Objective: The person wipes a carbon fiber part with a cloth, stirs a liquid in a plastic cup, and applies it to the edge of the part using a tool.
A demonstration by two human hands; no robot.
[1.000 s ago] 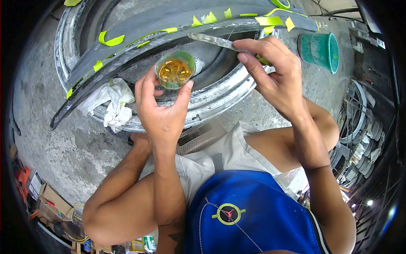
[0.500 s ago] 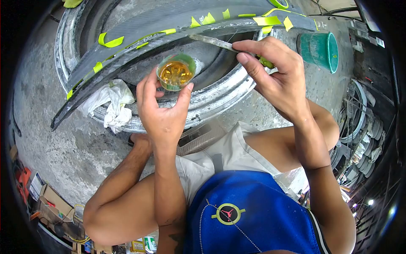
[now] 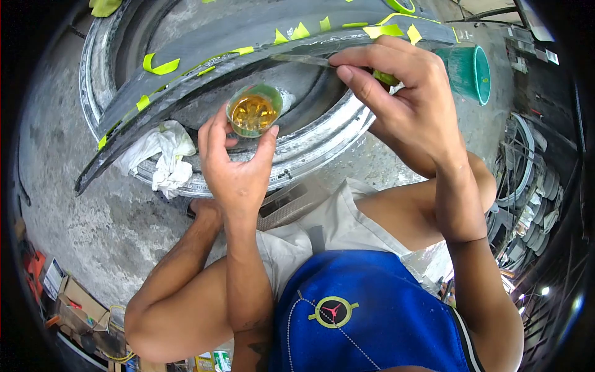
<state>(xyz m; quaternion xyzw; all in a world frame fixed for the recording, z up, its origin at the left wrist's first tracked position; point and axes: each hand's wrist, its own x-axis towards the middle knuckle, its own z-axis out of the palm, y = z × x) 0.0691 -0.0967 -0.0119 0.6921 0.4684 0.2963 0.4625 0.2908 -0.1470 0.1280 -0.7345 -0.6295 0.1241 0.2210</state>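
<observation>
Left hand (image 3: 238, 166) grips small cup (image 3: 253, 110), amber liquid inside, held over wheel rim (image 3: 310, 146); right hand (image 3: 406, 102) pinches stick (image 3: 304, 59), tip against taped dark panel (image 3: 204, 49); green bucket (image 3: 468, 73) on floor right, contents not visible; rag (image 3: 158, 155) left.

You have one view only, from the camera on your head, looking steeply down and forward with a wide fisheye bend. The metal wheel rim (image 3: 310, 146) sits near, in the upper middle; your own chest and arms fill the frame below it, and the concrete floor (image 3: 74, 204) spreads left of it.
</observation>
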